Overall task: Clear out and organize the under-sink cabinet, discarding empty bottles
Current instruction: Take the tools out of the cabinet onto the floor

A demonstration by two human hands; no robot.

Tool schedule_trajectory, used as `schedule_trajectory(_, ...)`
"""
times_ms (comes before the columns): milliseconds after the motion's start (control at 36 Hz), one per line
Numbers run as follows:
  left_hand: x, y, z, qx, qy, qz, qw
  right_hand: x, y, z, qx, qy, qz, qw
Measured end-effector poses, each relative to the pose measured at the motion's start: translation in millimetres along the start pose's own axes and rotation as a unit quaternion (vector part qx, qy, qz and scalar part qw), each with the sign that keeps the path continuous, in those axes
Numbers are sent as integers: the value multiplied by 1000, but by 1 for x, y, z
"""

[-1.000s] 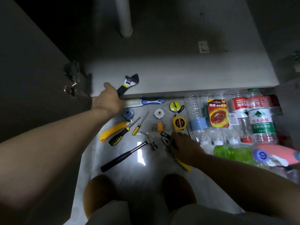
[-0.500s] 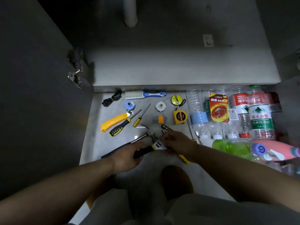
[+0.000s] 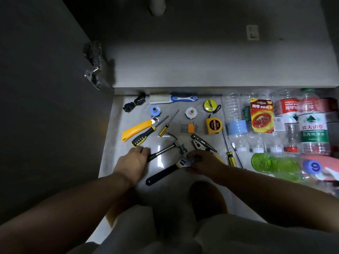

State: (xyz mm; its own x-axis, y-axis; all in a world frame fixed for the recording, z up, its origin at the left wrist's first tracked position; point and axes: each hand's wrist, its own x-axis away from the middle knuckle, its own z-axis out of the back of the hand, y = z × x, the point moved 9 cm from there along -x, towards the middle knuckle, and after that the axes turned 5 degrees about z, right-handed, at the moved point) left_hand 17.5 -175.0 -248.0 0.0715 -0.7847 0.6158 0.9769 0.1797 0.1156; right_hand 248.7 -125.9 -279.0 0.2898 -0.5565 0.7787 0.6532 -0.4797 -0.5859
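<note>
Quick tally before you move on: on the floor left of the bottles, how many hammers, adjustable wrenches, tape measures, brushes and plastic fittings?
hammer: 1
adjustable wrench: 1
tape measure: 1
brush: 1
plastic fittings: 2 (blue fitting, white fitting)
Total: 6

Your adjustable wrench [image 3: 165, 174] lies slanted at lower centre, black handle toward you, its yellow-marked head gripped in your right hand [image 3: 200, 162]. Just above it the hammer [image 3: 170, 149] slants the same way, its black grip under your left hand [image 3: 134, 162]. At right, clear bottles [image 3: 236, 125] lie side by side, caps toward you, with a green bottle [image 3: 275, 165] crosswise below them.
</note>
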Motion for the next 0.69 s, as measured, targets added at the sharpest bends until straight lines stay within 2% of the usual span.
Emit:
schedule_trajectory(111,0,-4,5,-15,18,22,999,-2,-3,0,-31,7,0,999)
schedule_trajectory(250,-1,-8,12,-22,23,41,999,4,-15,-7,-128,-19,0,992)
schedule_trajectory(417,-1,-13,15,-8,15,41,999,11,-33,-6,-122,-51,10,991)
schedule_trajectory(500,-6,-10,26,-8,11,33,999,13,-41,-4,-58,-71,7,996)
schedule_trajectory(583,-16,3,48,-25,-17,9,1000,19,-50,10,-7,-83,-7,996)
schedule_trajectory(694,-21,40,84,-59,-115,-74,989,35,-72,39,-40,-108,4,993)
